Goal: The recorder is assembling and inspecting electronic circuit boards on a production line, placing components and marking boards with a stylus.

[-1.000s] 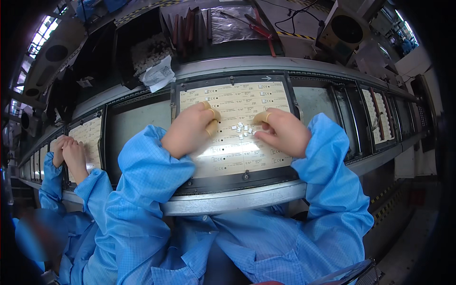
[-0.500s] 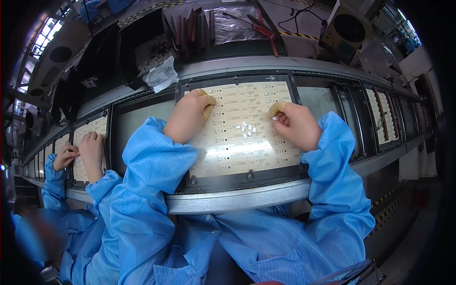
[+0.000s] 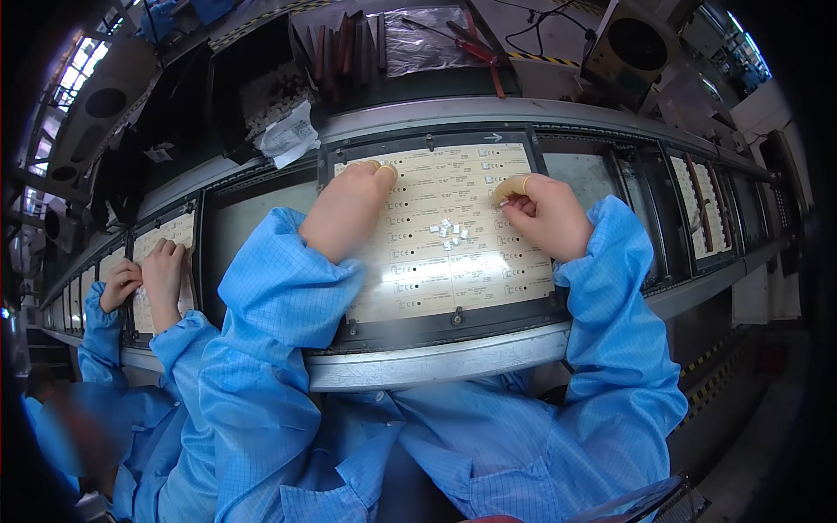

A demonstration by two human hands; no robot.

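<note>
A cream panel of printed circuit boards (image 3: 436, 292) lies in a black frame (image 3: 397, 329) before me. My left hand (image 3: 347, 209), with yellow finger cots, is closed over the panel's upper left part. Its fingertips press together at a printed board position, and what they hold is hidden. On the upper right part, my right hand (image 3: 551, 216) pinches a small white connector (image 3: 504, 203), mostly covered by its cotted fingers. Between the hands lies a loose cluster of small white connectors (image 3: 449, 232). A few others sit in the right column above my right hand.
Metal rails (image 3: 436, 362) run along the line's near and far sides. Beyond stand a black bin (image 3: 275, 96) of white parts, a crumpled bag (image 3: 289, 137) and red-handled pliers (image 3: 475, 50). At left, a co-worker's hands (image 3: 164, 277) work over another panel. More panels (image 3: 702, 209) stand at right.
Both my hands have shifted slightly toward the far edge of the panel. My left fingertips are drawn closer together. The loose cluster lies as before on the panel.
</note>
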